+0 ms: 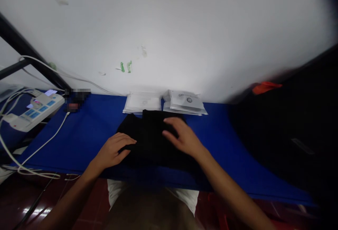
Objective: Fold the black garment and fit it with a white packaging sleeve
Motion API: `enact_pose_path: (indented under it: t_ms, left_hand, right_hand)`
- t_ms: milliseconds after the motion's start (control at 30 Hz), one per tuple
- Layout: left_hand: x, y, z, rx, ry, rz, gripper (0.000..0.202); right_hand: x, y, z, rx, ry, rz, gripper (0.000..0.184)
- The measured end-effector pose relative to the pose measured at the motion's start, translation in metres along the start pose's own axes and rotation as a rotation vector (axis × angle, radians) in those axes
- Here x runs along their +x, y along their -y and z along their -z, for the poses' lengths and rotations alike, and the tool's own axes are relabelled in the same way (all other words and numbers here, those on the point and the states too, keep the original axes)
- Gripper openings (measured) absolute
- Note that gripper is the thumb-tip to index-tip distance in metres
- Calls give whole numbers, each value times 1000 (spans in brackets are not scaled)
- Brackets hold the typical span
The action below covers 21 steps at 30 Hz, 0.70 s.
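A folded black cloth or garment lies on the blue-covered table in front of me. My left hand rests at its left side, fingers stretched out over the fabric and thumb apart. Over the right part of the cloth is my right hand, its fingers extended and its thumb spread away from them. Neither hand shows a grip on the fabric. Because the cloth is so dark, its exact kind and folds cannot be made out.
Behind the cloth, against the wall, lie a white stack of flat plastic packets and a second packet stack with printing. A power strip with white cables sits at the left. A large black shape fills the right side.
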State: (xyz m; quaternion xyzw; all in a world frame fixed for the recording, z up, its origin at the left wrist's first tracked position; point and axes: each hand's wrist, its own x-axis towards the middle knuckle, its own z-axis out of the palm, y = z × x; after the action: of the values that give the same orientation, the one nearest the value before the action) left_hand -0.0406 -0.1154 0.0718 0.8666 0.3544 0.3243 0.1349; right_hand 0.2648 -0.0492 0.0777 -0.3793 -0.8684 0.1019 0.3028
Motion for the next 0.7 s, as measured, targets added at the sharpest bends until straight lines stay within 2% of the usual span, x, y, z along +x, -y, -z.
enact_pose_path:
  t_ms: [100,167,233,333,500,600,700]
  left_hand:
    - [8,3,-1,-43,-21,2,22]
    - [9,7,-1,-76,-23,35,21]
    - [7,12,2,-101,-49,86,19]
    - [2,21,6,-123,-88,164,18]
    - [8,37,9,-32,-9,360,21]
    - [24,48,7,182,68,442,23]
    - [46,54,3,398,135,428,29]
  right_hand:
    - [-19,43,-11,65,223,55,64]
    - [-33,48,-20,23,280,14,64]
    - [-48,37,-22,-44,268,-76,56]
    - [-69,9,-7,-72,188,-227,41]
    - [-80,-23,30,171,107,-345,26]
    - [-71,-42,27,176,41,-388,17]
    - [-56,-62,10,41,-43,-404,24]
